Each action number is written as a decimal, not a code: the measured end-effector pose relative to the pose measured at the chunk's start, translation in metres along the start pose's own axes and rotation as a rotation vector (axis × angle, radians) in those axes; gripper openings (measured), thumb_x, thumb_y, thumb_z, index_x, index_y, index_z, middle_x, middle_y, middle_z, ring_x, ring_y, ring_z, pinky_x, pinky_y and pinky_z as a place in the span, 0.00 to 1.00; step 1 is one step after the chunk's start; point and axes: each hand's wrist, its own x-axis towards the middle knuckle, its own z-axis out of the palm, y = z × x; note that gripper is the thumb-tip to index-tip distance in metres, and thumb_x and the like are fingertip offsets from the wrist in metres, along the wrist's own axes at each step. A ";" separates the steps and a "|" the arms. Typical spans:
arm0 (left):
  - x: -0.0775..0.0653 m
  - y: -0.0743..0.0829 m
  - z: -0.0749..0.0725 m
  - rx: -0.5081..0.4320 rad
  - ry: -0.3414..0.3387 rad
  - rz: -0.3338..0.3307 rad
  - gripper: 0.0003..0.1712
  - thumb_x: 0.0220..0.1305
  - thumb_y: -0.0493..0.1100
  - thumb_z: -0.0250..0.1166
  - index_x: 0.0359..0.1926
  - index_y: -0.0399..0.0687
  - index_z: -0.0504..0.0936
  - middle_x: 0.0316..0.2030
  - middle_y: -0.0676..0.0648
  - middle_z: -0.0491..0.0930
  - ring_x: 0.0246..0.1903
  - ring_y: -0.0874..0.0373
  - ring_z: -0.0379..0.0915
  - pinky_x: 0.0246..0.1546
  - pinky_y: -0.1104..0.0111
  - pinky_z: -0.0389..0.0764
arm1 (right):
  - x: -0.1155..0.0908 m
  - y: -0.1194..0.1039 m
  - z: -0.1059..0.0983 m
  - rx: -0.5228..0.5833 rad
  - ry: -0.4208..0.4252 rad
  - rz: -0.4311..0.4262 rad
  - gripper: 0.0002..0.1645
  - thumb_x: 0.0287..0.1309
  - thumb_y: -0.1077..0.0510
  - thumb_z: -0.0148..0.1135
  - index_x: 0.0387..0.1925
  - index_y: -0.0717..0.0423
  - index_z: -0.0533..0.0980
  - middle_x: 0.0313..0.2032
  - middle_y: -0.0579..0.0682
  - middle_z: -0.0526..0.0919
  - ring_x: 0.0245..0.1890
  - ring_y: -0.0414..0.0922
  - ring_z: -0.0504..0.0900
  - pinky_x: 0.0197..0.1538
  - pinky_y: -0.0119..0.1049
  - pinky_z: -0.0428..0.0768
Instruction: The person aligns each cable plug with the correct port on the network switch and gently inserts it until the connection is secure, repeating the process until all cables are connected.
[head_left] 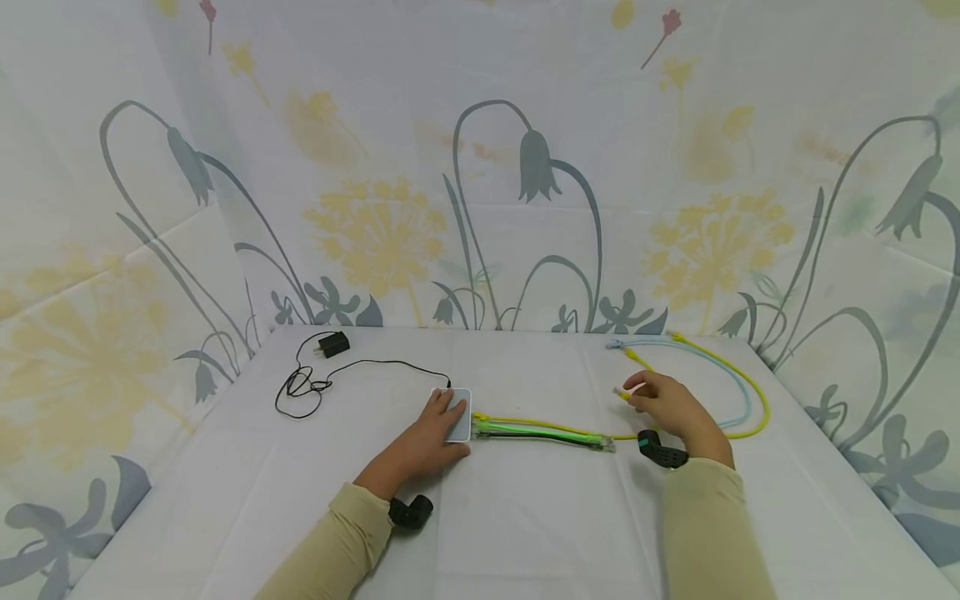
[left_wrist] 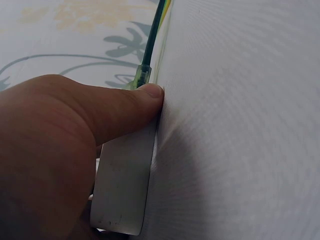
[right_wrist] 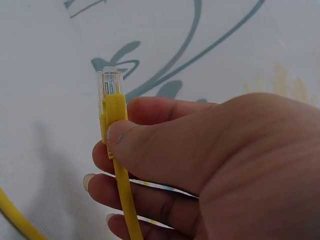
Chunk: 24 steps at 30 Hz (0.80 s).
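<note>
My left hand (head_left: pixel 423 437) holds a small white network switch (head_left: pixel 460 427) on the table, fingers over its top and thumb along the near side. In the left wrist view, the thumb tip lies beside a dark green cable's plug (left_wrist: pixel 142 76) at the end of the switch (left_wrist: pixel 125 175). Yellow, green and black network cables (head_left: pixel 543 433) run rightward from the switch. Above the table on the right, my right hand (head_left: pixel 675 410) pinches a yellow network cable's plug (right_wrist: pixel 116 107) between thumb and fingers. Its clear tip points away from the hand.
A light blue cable (head_left: pixel 738 379) and a yellow cable (head_left: pixel 763 400) curve behind the right hand. Clear plugs (head_left: pixel 603 444) lie at the middle right. A black power adapter (head_left: pixel 333 344) sits at the back left, its thin tangled cord (head_left: pixel 300 383) leading to the switch.
</note>
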 end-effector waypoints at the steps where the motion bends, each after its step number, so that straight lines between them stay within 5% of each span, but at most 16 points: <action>1: 0.000 0.000 0.000 -0.001 0.001 0.001 0.42 0.65 0.50 0.64 0.74 0.45 0.57 0.76 0.39 0.44 0.77 0.43 0.30 0.71 0.48 0.53 | 0.001 0.000 0.001 0.003 0.001 0.002 0.15 0.67 0.56 0.56 0.53 0.56 0.74 0.46 0.59 0.83 0.42 0.50 0.80 0.46 0.46 0.75; 14: 0.002 -0.002 0.003 0.012 0.018 -0.001 0.42 0.64 0.50 0.65 0.74 0.45 0.57 0.76 0.40 0.45 0.77 0.42 0.32 0.71 0.48 0.54 | 0.006 -0.009 0.010 0.047 0.000 -0.017 0.12 0.68 0.57 0.55 0.50 0.54 0.75 0.44 0.58 0.82 0.39 0.48 0.80 0.46 0.46 0.75; 24: 0.003 -0.004 0.005 0.017 0.013 -0.005 0.43 0.64 0.51 0.65 0.74 0.46 0.57 0.76 0.40 0.44 0.77 0.43 0.31 0.71 0.48 0.54 | 0.012 -0.009 0.014 0.042 0.006 -0.041 0.12 0.58 0.57 0.65 0.44 0.54 0.78 0.42 0.54 0.81 0.42 0.48 0.77 0.45 0.42 0.74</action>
